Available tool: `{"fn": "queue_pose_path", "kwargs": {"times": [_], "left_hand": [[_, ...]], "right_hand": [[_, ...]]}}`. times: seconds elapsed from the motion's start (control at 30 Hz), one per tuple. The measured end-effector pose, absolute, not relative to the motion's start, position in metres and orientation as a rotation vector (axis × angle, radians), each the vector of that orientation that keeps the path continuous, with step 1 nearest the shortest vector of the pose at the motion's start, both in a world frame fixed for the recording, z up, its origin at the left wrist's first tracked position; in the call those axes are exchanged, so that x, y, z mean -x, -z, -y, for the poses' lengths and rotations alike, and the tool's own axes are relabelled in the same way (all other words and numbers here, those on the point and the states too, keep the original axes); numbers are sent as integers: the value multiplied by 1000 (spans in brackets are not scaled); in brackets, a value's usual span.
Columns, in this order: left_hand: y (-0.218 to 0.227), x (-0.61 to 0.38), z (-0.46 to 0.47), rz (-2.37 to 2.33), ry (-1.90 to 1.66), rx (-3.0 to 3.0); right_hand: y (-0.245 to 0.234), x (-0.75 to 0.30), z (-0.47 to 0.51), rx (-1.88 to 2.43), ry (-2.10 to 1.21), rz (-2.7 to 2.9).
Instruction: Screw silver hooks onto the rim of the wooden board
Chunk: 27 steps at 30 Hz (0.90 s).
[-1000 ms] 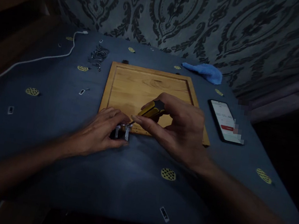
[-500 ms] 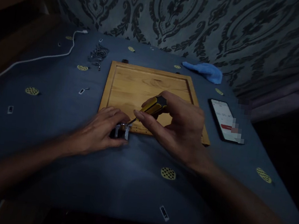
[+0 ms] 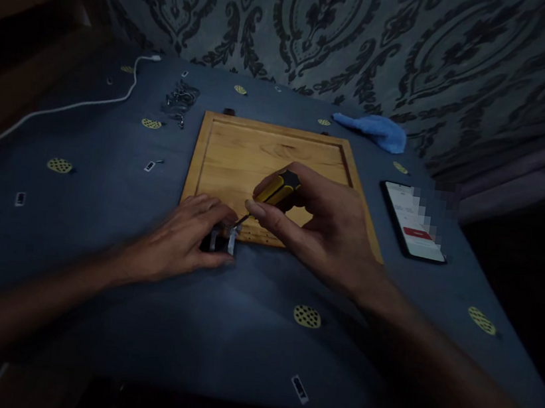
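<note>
A framed wooden board (image 3: 248, 161) lies flat on the table, with small holes along its near edge. My left hand (image 3: 185, 236) is closed round a small metal fitting (image 3: 232, 241) at the near left part of that edge, thumb below and fingers above; its exact kind is hard to make out in the dim light. In my right hand (image 3: 331, 238) is a yellow-and-black screwdriver (image 3: 277, 190), gripped by the handle and tilted. Its shaft slants down to the left and its tip meets the fitting beside my left fingertips.
A tangle of small metal pieces (image 3: 180, 98) lies at the back left, near a white cable (image 3: 90, 102). A blue cloth (image 3: 377, 131) rests at the back right. To the board's right is a phone (image 3: 413, 222). A patterned wall (image 3: 315, 29) rises behind the table.
The screwdriver handle has turned and shifted slightly left with my right hand, its tip staying at the fitting. My left hand has hardly moved.
</note>
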<state>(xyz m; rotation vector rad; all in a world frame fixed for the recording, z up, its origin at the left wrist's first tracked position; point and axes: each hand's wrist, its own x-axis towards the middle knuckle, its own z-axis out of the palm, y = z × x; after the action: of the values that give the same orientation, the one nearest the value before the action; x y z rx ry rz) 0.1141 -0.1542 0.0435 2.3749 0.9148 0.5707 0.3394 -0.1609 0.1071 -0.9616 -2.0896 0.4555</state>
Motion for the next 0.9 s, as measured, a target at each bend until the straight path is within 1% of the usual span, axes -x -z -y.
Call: {"fn": "queue_pose_path", "kwargs": {"times": [0.1, 0.17, 0.23, 0.37, 0.53, 0.67, 0.77, 0.9], "left_hand": [[-42, -114, 154, -922, -568, -2375], [-42, -114, 154, -922, -568, -2366], [-42, -114, 154, -920, -573, -2353], [-44, -115, 153, -930, -561, -2342], [-45, -116, 154, -956, -552, -2330], [-45, -115, 155, -974, -576, -2312], [-46, -115, 155, -981, -565, -2302], [-45, -114, 155, -980, -568, -2299]], "right_hand": [[-114, -341, 160, 919, -726, 2082], [-116, -342, 159, 894, -802, 2080], [-116, -342, 159, 887, -810, 2078], [-110, -343, 157, 868, -701, 2077], [-104, -336, 162, 903, -354, 2057], [-113, -331, 172, 961, -176, 1808], [-122, -332, 175, 979, -127, 1746], [-118, -335, 169, 885, -184, 1939]]}}
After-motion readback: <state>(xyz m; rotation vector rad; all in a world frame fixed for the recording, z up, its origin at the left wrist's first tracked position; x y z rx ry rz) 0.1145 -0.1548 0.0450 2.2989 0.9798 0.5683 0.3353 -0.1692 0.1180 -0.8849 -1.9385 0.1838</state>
